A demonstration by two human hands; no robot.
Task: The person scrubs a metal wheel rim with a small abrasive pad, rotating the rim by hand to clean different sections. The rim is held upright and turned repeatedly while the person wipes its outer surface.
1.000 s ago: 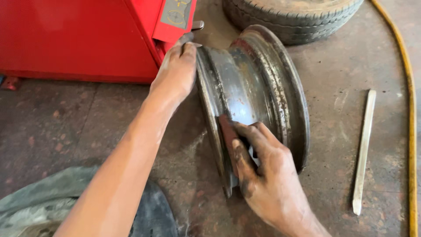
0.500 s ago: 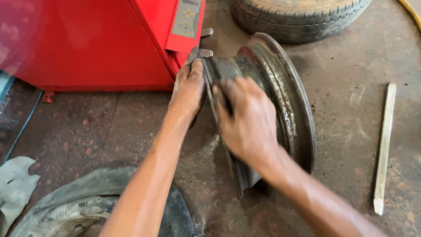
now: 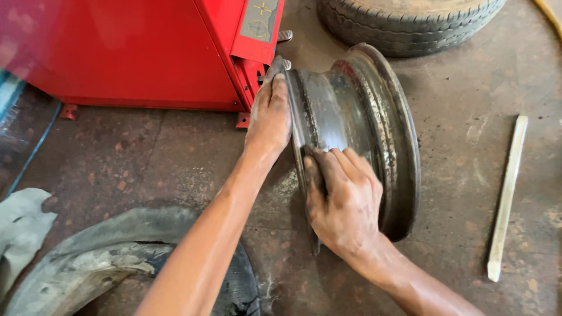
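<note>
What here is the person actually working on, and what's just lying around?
In hand:
- bare metal wheel rim, standing on edge
- left hand on its near edge
- right hand pressed on its barrel

Lying about:
- red machine
- tyre behind
- flat pale bar
- old tyre
- grey cloth

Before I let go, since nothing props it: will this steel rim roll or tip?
Probably rolls: the rim stands on edge on the floor. Likely heavy and stiff, being thick rusted metal. The left hand and right hand steady it.
</note>
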